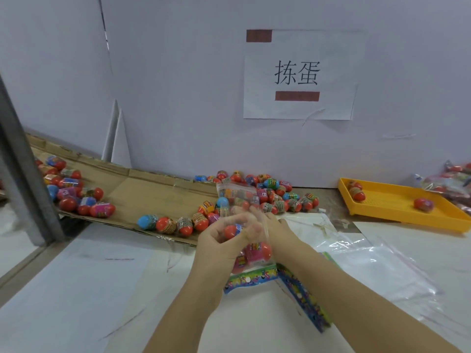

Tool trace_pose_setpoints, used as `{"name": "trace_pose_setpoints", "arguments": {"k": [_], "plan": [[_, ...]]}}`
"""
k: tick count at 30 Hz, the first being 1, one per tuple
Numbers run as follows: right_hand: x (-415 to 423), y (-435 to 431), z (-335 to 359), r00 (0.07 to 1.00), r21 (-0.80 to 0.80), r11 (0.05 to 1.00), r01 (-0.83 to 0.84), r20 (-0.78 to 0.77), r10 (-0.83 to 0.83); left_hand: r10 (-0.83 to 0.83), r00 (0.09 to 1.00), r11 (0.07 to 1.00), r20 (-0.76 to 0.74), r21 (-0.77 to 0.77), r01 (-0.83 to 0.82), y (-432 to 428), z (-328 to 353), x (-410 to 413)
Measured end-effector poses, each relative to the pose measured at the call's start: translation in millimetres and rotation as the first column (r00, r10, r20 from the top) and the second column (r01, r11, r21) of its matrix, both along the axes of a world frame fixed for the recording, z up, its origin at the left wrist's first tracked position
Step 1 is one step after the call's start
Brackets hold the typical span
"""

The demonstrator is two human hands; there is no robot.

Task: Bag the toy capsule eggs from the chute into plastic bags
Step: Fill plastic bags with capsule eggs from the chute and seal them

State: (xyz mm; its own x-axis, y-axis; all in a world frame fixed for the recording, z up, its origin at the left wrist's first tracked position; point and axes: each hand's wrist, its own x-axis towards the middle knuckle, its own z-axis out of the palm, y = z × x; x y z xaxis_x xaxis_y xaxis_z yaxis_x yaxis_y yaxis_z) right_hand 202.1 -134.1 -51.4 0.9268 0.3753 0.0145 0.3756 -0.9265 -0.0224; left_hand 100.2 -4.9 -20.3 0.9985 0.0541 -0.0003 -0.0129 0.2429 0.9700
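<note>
Both hands meet at the centre of the head view around a clear plastic bag (237, 197) that stands upright with its mouth up. My left hand (224, 240) grips a red and blue capsule egg (233, 231) against the bag. My right hand (274, 225) holds the bag's right side. A pink and red egg (258, 252) sits in the bag's bottom. Several loose eggs (285, 197) lie on the cardboard chute (142, 192) behind the hands, more eggs (68, 189) higher up at the left.
A yellow tray (407, 202) holding three eggs sits at the right, with filled bags (451, 179) behind it. Flat empty plastic bags (369, 261) lie to the right of my arms. Colourful printed card strips (300, 294) lie under my forearms. A grey metal post (23, 161) stands at the left.
</note>
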Motion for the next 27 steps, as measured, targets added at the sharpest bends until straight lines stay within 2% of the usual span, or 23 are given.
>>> {"name": "trace_pose_setpoints", "arguments": {"k": [5,7,9,12,14,15,16,17,18,19,20,24,25,27], "plan": [[-1,10,5,0.942,0.13,0.991,0.037,0.328,-0.079,0.063,0.997,0.998,-0.048,-0.027,-0.064,5,-6,6],[2,12,4,0.964,0.113,0.993,-0.036,0.266,0.004,0.078,0.995,0.996,-0.059,-0.041,-0.08,6,-7,8],[3,14,5,0.984,-0.019,0.997,-0.074,0.159,0.076,0.088,0.994,0.995,-0.057,-0.042,-0.091,6,-7,9],[-1,16,7,0.982,-0.076,0.992,-0.1,0.155,0.111,0.091,0.994,0.995,-0.061,-0.037,-0.094,6,-8,10],[-9,10,5,0.962,0.0,0.991,-0.137,0.238,0.133,0.086,0.994,0.995,-0.068,-0.044,-0.089,6,-9,9],[-14,5,3,0.947,0.164,0.976,-0.144,0.307,0.089,0.081,0.994,0.995,-0.068,-0.055,-0.085,6,-9,9],[-22,0,4,0.938,0.418,0.901,-0.12,0.345,-0.035,0.077,0.995,0.994,-0.067,-0.067,-0.082,6,-9,9],[-30,-5,7,0.932,0.662,0.744,-0.091,0.319,-0.171,0.078,0.995,0.994,-0.062,-0.073,-0.083,6,-8,9],[-38,-9,12,0.925,0.827,0.554,-0.094,0.278,-0.258,0.08,0.995,0.994,-0.055,-0.073,-0.084,6,-7,8],[-47,-12,18,0.913,0.899,0.42,-0.128,0.272,-0.305,0.083,0.995,0.994,-0.046,-0.071,-0.086,6,-6,8],[-56,-15,25,0.903,0.921,0.351,-0.168,0.287,-0.32,0.083,0.996,0.994,-0.03,-0.064,-0.085,5,-5,7],[-94,-21,57,0.843,0.889,0.192,-0.416,0.456,-0.286,0.033,0.996,0.998,0.087,0.045,-0.037,-5,-3,-3],[-103,-23,64,0.824,0.866,0.171,-0.47,0.5,-0.268,0.024,0.993,0.997,0.119,0.068,-0.032,-7,-4,-5],[-119,-25,71,0.8,0.819,0.185,-0.544,0.572,-0.179,0.016,0.984,0.985,0.179,0.163,-0.046,-12,-5,-9]]}}
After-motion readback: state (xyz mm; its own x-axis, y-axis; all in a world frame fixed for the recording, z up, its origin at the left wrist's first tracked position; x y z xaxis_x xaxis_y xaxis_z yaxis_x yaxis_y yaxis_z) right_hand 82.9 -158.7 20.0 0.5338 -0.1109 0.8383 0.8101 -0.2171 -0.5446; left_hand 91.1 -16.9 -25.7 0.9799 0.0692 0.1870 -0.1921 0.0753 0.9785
